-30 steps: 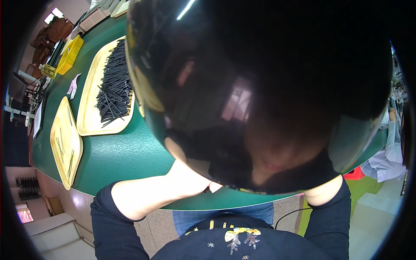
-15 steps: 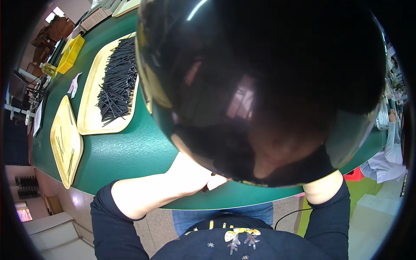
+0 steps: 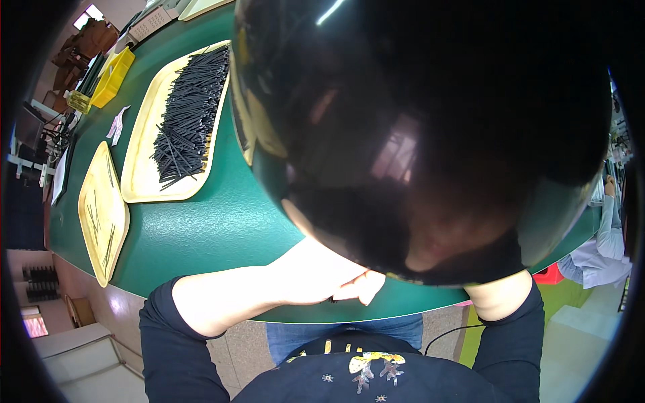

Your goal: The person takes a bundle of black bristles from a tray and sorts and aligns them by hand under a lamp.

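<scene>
A large glossy black dome (image 3: 430, 141) fills much of the view and covers the work in front of me. My left hand (image 3: 329, 272) reaches to its lower edge over the green table, fingers curled in. Whatever those fingers hold is hidden; a tiny dark bit (image 3: 332, 299) peeks out below them. Of my right arm only the bare forearm (image 3: 500, 295) shows, going under the dome, so the right hand is covered. To the left lies a cream tray (image 3: 141, 181) with a heap of thin black sticks or tubes (image 3: 191, 111), the nearest pile to my left hand.
A smaller cream tray (image 3: 121, 221) with a few thin dark pieces sits at the table's left edge. Behind it are a pinkish scrap (image 3: 117, 125) and a yellow bin (image 3: 113, 77). The green table (image 3: 201, 235) curves along my front. A person's sleeve (image 3: 609, 218) shows far right.
My left hand has moved to the right along the dome's lower edge, and more of its curled fingers show. The dome and the trays have shifted slightly in the picture.
</scene>
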Action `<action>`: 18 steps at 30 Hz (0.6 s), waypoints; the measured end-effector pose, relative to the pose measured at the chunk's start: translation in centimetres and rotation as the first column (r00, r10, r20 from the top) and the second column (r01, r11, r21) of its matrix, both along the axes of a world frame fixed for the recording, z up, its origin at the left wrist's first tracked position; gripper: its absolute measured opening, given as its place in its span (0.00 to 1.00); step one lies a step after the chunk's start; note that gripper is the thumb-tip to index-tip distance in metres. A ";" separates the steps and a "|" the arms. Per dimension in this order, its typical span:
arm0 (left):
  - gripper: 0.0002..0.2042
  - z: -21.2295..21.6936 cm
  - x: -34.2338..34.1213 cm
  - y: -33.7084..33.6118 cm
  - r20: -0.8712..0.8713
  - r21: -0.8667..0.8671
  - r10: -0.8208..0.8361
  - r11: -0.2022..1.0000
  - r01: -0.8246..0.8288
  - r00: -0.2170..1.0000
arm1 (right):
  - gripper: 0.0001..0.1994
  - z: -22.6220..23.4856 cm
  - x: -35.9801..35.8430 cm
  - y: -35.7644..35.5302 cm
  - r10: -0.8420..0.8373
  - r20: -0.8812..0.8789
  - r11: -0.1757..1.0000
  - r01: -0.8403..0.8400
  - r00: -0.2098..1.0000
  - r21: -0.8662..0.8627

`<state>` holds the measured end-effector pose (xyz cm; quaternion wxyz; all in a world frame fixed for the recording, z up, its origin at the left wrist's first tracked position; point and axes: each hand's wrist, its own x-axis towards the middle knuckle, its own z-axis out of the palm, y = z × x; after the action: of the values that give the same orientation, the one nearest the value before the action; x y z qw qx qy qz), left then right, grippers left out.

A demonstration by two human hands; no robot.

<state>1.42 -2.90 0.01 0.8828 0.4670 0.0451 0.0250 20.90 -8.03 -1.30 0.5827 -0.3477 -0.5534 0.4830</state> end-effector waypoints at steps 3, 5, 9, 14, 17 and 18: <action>0.11 0.0 -0.1 -0.6 -0.290 0.042 0.020 0.999 -0.008 0.957 | 0.26 0.7 -0.4 -0.4 0.012 -0.039 1.000 -0.013 0.999 -0.023; 0.10 1.2 -0.5 -0.5 -0.325 0.339 0.194 0.938 -0.078 0.926 | 0.26 1.1 -0.5 -0.6 0.021 -0.096 0.999 -0.026 0.995 -0.046; 0.09 2.2 -0.3 0.0 -0.218 0.692 0.471 0.692 -0.205 0.855 | 0.25 -0.8 -0.9 -0.4 0.036 -0.164 0.999 -0.039 0.986 -0.019; 0.06 2.3 -0.4 0.5 -0.200 0.546 0.337 0.818 -0.181 0.920 | 0.22 -0.4 -0.1 0.0 0.181 -0.048 0.977 -0.174 0.982 0.123; 0.06 0.7 -0.7 0.0 -0.225 0.720 0.389 0.684 -0.117 0.893 | 0.22 0.1 -1.6 -0.1 -0.007 -0.128 1.000 0.003 0.992 -0.031; 0.05 0.3 -0.9 0.0 -0.329 0.673 0.400 0.735 -0.086 0.855 | 0.22 1.5 -2.2 -0.1 -0.114 -0.026 0.992 0.113 0.993 -0.056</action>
<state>0.54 -2.93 0.31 0.6244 0.7193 0.3005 0.0481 18.66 -8.10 0.18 0.6076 -0.3873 -0.5107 0.4691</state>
